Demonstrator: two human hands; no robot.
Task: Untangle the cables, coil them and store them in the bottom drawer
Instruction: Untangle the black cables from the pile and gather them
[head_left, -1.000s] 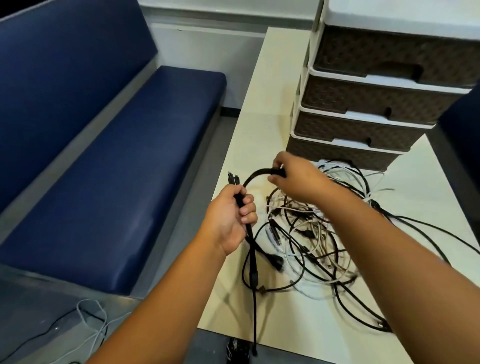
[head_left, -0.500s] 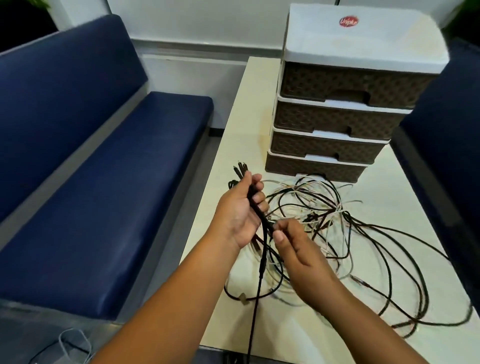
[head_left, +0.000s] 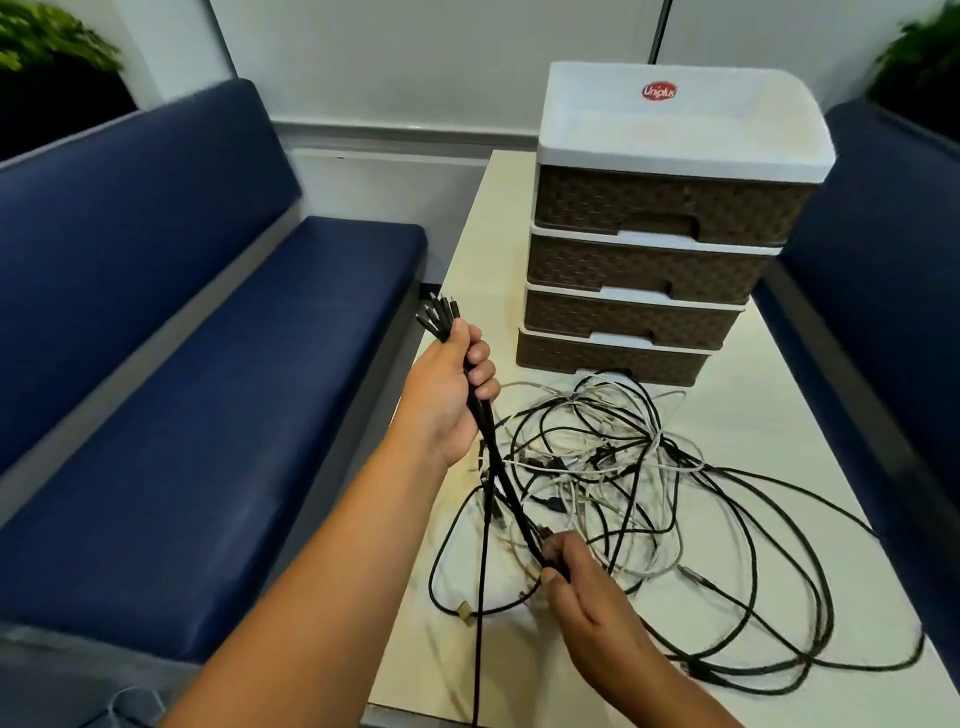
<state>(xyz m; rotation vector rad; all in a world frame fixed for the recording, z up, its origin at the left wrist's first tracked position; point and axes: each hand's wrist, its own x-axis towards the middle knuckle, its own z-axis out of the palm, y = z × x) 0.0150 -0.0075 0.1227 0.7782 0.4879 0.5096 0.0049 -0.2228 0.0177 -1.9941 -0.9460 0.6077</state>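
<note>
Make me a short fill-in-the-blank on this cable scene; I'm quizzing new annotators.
1. The drawer unit has ___ drawers.
2. All its drawers are ___.
3. The left hand grips a bundle of ___ cables.
4. The right hand pinches the same bundle, nearer the ___ than the left hand is.

Missing words: four; closed; black; camera

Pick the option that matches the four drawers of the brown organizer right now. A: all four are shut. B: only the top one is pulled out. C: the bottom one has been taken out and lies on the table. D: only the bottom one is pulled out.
A: all four brown fronts of the drawer organizer sit flush in the white frame, including the bottom drawer, with the cable tangle still on the table in front.
</note>
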